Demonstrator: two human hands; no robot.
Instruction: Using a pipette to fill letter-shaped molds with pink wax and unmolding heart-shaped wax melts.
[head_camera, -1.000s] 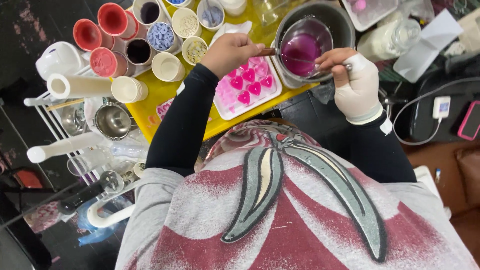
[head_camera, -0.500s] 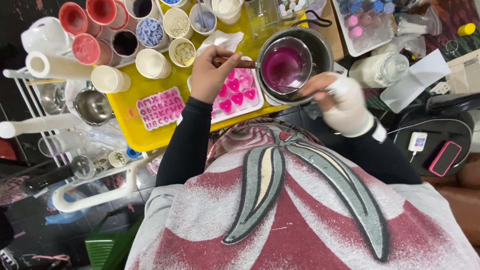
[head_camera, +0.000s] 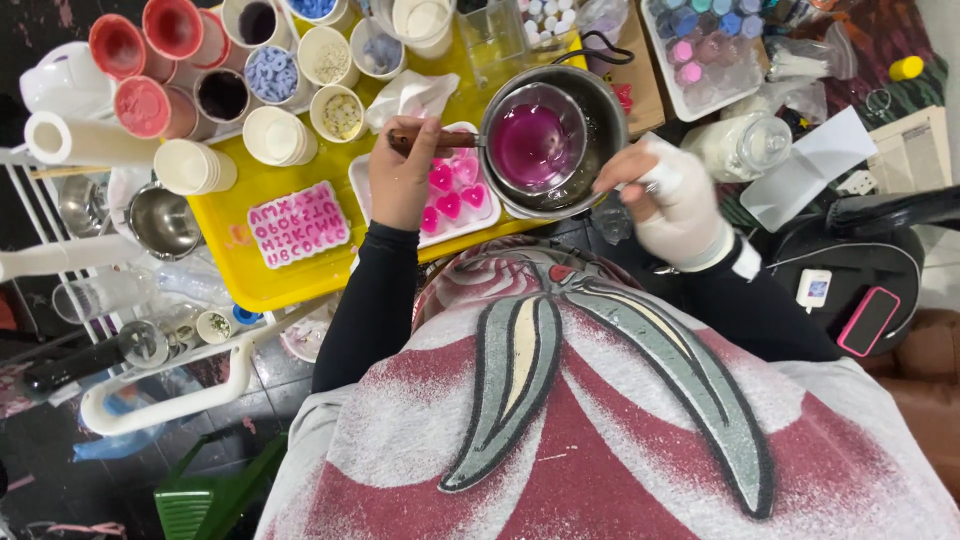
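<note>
Small pan (head_camera: 535, 145) of pink liquid sits between both hands, left hand (head_camera: 405, 175) gripping its handle.

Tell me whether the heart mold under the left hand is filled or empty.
Filled, at least where visible: the heart mold shows pink hearts in its cavities. The left hand covers part of it, so the rest cannot be told.

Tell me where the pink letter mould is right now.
In the head view, the pink letter mould lies flat on the yellow tray, to the left of the left hand and the heart mould.
</note>
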